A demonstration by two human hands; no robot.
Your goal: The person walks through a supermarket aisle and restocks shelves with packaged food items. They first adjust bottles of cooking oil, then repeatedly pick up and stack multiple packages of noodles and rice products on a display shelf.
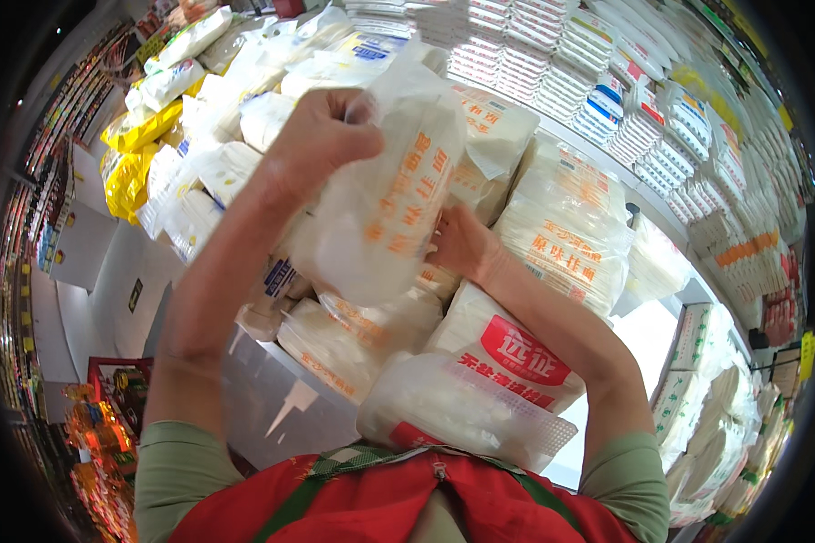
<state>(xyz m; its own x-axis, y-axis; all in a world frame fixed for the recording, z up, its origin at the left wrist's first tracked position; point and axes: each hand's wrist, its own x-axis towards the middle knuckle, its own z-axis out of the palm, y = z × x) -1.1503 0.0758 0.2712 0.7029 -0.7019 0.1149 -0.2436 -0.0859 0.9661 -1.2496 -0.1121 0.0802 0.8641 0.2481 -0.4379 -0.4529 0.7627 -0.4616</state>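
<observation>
My left hand (339, 132) is closed on the gathered plastic at the upper left of a clear bag of dried noodles (407, 197) with orange print, which hangs tilted and slightly blurred in front of me. My right hand (462, 241) is at the bag's lower right side, fingers spread and partly hidden by it; whether it grips the bag I cannot tell. Beneath and around lie more noodle bags with orange print (564, 231). Nearer my body, a noodle bag with a red label (516, 353) lies beside another clear bag (455, 400).
White and yellow bags (136, 170) are heaped at the upper left. Stacked noodle packs (496, 61) line the far display, and bags with green print (693, 407) fill the right side. Orange bottles (102, 434) stand at the lower left. The metal counter edge (292, 400) runs near me.
</observation>
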